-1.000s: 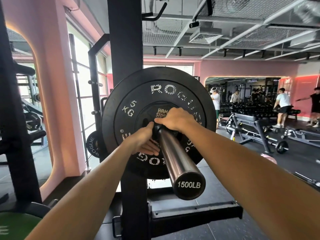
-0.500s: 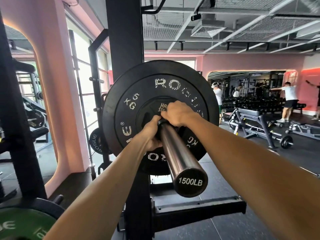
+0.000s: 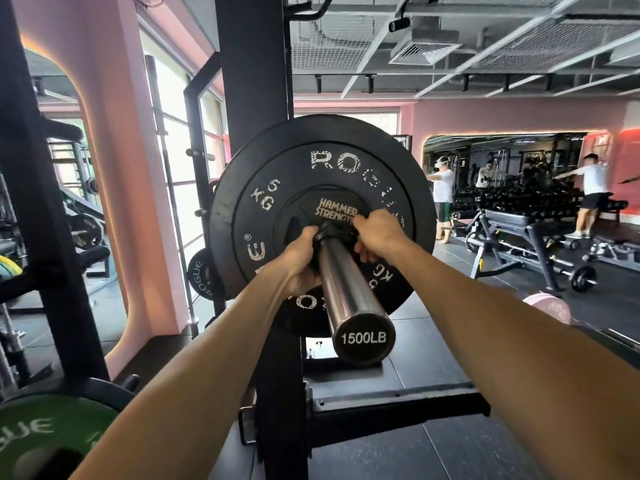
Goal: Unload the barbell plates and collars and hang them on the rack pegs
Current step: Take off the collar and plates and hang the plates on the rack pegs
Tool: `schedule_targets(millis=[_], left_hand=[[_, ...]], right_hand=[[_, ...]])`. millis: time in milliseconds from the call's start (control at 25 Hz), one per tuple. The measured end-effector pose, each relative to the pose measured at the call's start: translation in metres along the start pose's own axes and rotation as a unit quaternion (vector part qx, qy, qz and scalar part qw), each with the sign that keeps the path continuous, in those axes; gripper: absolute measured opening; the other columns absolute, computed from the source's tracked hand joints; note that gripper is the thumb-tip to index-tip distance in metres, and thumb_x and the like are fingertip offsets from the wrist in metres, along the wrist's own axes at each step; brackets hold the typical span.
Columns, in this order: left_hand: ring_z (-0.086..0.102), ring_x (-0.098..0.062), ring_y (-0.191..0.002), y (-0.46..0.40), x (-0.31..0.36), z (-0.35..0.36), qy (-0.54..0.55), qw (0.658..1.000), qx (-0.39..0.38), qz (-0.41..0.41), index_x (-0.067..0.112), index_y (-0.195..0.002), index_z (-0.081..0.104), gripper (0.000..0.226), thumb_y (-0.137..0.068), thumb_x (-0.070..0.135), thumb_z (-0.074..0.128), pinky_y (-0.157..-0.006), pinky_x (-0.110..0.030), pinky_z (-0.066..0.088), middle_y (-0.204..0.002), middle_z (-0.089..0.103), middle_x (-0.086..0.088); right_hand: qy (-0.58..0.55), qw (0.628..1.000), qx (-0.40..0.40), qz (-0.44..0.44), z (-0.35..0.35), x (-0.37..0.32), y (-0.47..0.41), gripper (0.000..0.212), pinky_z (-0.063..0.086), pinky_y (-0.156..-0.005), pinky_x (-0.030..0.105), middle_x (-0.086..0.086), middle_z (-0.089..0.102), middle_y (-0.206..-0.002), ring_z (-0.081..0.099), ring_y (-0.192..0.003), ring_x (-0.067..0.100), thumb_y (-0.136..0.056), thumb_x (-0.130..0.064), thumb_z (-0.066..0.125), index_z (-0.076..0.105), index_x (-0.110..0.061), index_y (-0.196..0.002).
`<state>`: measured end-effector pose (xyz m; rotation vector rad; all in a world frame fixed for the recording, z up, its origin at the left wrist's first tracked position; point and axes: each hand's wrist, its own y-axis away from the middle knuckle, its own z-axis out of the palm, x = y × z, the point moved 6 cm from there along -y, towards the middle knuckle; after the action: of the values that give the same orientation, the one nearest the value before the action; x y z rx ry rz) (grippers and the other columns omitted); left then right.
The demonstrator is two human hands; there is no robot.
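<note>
You are gripping the collar (image 3: 334,233) with your left hand (image 3: 300,258) and right hand (image 3: 377,233), both closed on it (against the 5 kg plate (image 3: 277,216)), likely freeing it from the sleeve (image 3: 346,289).

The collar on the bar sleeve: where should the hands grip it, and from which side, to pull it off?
Grip the black collar on its two flanks, left hand on the left and right hand on the right, coming from the bar's free end. It rings the sleeve tight against the small Hammer Strength plate, so only the sides are free, and it likely slides off toward you.
</note>
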<state>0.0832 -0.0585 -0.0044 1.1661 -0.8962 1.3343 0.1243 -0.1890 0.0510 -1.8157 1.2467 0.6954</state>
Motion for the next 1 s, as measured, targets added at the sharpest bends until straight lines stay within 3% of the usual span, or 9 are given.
schedule_targets(millis=[240, 400, 480, 600, 760, 1000], left_hand=[[0.061, -0.024, -0.072, 0.048, -0.005, 0.010, -0.002, 1.000, 0.002, -0.015, 0.005, -0.115, 0.055, 0.047, -0.097, 0.046, 0.041, -0.049, -0.029, 0.056, -0.084, 0.063, -0.014], [0.067, -0.025, -0.060, 0.103, -0.012, 0.019, -0.009, 1.000, 0.013, -0.019, 0.001, -0.115, 0.055, 0.051, -0.098, 0.046, 0.041, -0.045, -0.031, 0.056, -0.086, 0.064, -0.017], [0.068, -0.025, -0.065, 0.130, -0.017, 0.024, -0.006, 1.000, 0.016, -0.016, 0.001, -0.124, 0.054, 0.056, -0.097, 0.048, 0.042, -0.053, -0.034, 0.058, -0.094, 0.065, -0.018], [0.064, -0.027, -0.081, 0.173, -0.024, 0.033, -0.010, 1.000, 0.016, -0.003, 0.005, -0.117, 0.056, 0.047, -0.099, 0.047, 0.040, -0.072, -0.044, 0.060, -0.100, 0.064, -0.018], [0.060, -0.028, -0.092, 0.235, -0.032, 0.047, -0.024, 1.000, 0.007, -0.004, 0.008, -0.110, 0.058, 0.041, -0.101, 0.044, 0.038, -0.060, -0.039, 0.061, -0.099, 0.064, -0.014], [0.067, -0.027, -0.086, 0.302, -0.046, 0.069, -0.043, 0.998, -0.039, 0.014, 0.009, -0.104, 0.060, 0.039, -0.102, 0.041, 0.039, -0.080, -0.039, 0.057, -0.087, 0.072, -0.013]], right_hand=[[-0.003, 0.999, -0.035, 0.028, -0.010, -0.006, 0.036, 0.036, 0.033, -0.034, 0.020, 0.013, 0.060, -0.057, 0.051, -0.034, 0.024, -0.099, -0.020, 0.034, 0.048, 0.000, -0.073], [-0.007, 0.998, -0.050, 0.028, -0.023, -0.012, 0.086, 0.035, 0.034, -0.037, 0.023, 0.013, 0.058, -0.059, 0.049, -0.040, 0.025, -0.099, -0.019, 0.032, 0.048, 0.000, -0.074], [-0.020, 0.998, -0.053, 0.024, -0.031, -0.017, 0.113, 0.033, 0.033, -0.035, 0.022, 0.014, 0.057, -0.059, 0.048, -0.039, 0.025, -0.099, -0.018, 0.033, 0.048, 0.000, -0.075], [-0.027, 0.998, -0.057, 0.021, -0.043, -0.021, 0.153, 0.037, 0.032, -0.032, 0.021, 0.013, 0.057, -0.057, 0.047, -0.036, 0.022, -0.099, -0.019, 0.033, 0.048, -0.001, -0.071], [-0.035, 0.997, -0.061, 0.020, -0.060, -0.030, 0.209, 0.041, 0.032, -0.033, 0.021, 0.011, 0.058, -0.056, 0.047, -0.037, 0.020, -0.100, -0.020, 0.033, 0.049, -0.002, -0.067], [-0.040, 0.995, -0.084, 0.035, -0.086, -0.034, 0.273, 0.036, 0.032, -0.034, 0.019, 0.010, 0.057, -0.060, 0.045, -0.041, 0.020, -0.102, -0.020, 0.028, 0.046, -0.001, -0.078]])
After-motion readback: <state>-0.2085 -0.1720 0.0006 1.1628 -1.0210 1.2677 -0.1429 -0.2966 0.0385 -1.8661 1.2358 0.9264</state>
